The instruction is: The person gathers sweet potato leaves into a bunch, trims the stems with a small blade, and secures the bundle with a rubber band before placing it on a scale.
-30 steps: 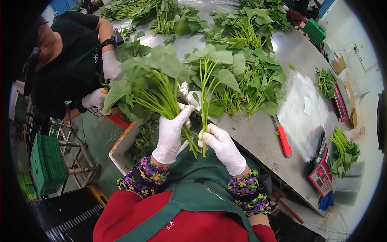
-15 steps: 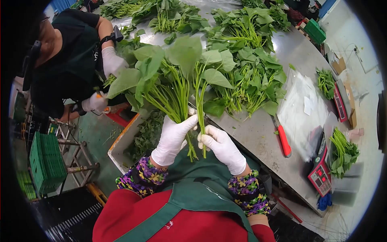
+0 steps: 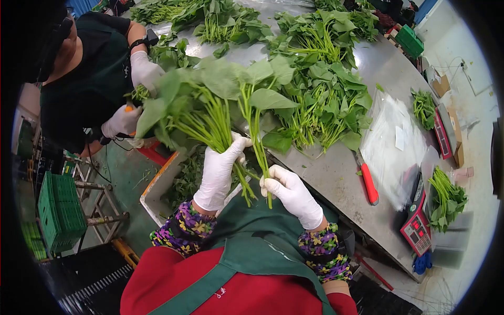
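In a white glove, my left hand (image 3: 218, 173) is closed round a thick bunch of leafy green stems (image 3: 207, 123); the leaves fan out above and are partly blurred. My right hand (image 3: 291, 194), also gloved, pinches the lower ends of a few leafy stems (image 3: 253, 126) just right of the bunch. Cut stem ends stick out below both hands. Beyond them, a large heap of leafy greens (image 3: 325, 105) lies on the metal table (image 3: 336, 173).
A red-handled knife (image 3: 369, 184), plastic bags (image 3: 396, 142) and a red scale (image 3: 418, 226) are on the table at right. A co-worker (image 3: 89, 79) handles greens at left. A white-walled bin (image 3: 152, 197) with leaves stands below; green crates (image 3: 60, 210) are at lower left.
My left hand has moved slightly left with the bunch, widening the gap to the stems in my right hand. Those stems lean further left. The co-worker's hands have shifted.
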`<control>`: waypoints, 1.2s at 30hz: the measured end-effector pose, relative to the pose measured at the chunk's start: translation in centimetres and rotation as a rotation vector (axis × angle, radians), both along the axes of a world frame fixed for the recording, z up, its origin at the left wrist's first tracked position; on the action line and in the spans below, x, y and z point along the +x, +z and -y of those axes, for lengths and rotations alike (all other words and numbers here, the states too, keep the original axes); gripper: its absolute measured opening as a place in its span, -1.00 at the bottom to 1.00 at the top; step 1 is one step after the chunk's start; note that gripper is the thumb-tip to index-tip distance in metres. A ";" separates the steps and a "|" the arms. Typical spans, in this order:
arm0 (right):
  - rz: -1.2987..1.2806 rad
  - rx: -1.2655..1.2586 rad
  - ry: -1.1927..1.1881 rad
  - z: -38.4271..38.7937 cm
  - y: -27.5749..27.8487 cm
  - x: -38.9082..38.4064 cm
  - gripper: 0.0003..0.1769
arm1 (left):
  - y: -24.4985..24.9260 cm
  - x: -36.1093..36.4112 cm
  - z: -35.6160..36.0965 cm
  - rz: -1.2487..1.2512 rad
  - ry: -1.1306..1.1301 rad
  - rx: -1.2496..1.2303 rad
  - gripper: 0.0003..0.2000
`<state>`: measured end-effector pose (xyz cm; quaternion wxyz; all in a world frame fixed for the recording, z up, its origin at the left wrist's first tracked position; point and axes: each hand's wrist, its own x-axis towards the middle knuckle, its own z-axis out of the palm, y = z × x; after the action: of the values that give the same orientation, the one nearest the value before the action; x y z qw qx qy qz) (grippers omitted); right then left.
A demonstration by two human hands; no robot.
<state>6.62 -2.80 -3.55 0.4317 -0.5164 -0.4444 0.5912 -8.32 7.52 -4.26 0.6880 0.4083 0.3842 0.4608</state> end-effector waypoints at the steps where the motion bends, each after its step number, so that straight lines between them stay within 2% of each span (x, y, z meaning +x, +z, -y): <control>1: 0.008 -0.004 -0.012 0.0 0.1 0.0 -0.80 | -0.1 -0.1 0.0 0.000 -0.083 -0.018 -0.83; 3: -0.004 -0.003 -0.007 -0.3 -0.5 -0.1 -0.81 | -0.9 0.1 0.8 0.147 -0.151 -0.083 -0.85; 8: -0.002 -0.014 -0.011 -0.6 -0.6 -0.5 -0.81 | -0.2 0.3 1.5 0.214 -0.164 -0.171 -0.84; 10: 0.129 0.032 -0.149 -0.9 -0.6 -0.3 -0.80 | -0.3 0.2 1.4 0.197 -0.150 -0.164 -0.84; 15: 0.104 0.151 -0.393 -3.1 0.7 1.3 -0.79 | 0.0 0.0 1.7 0.171 -0.231 -0.160 -0.81; 18: -0.133 0.177 -0.301 -4.4 0.4 1.3 -0.83 | 0.1 0.1 2.1 0.129 -0.270 -0.142 -0.81; 21: -0.096 0.215 -0.240 -4.4 0.8 1.2 -0.83 | 0.5 0.1 2.2 0.113 -0.287 -0.150 -0.81; 32: 0.067 0.250 -0.266 -4.3 0.8 1.0 -0.92 | 0.2 0.0 2.2 0.156 -0.369 -0.163 -0.81; 34: 0.676 0.531 -0.420 -4.7 0.1 0.9 -0.89 | 0.2 -0.1 2.2 0.138 -0.355 -0.170 -0.81; 35: 0.674 0.532 -0.422 -4.8 -0.2 0.9 -0.89 | 0.3 -0.1 2.3 0.123 -0.340 -0.175 -0.81; 36: 0.872 0.535 -0.497 -4.9 -0.5 0.9 -0.87 | 0.4 -0.3 2.4 0.109 -0.337 -0.177 -0.81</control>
<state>7.50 2.05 -4.01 0.4502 -0.6744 -0.5810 0.0705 -8.60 5.08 -3.82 0.8084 0.3792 0.3115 0.3252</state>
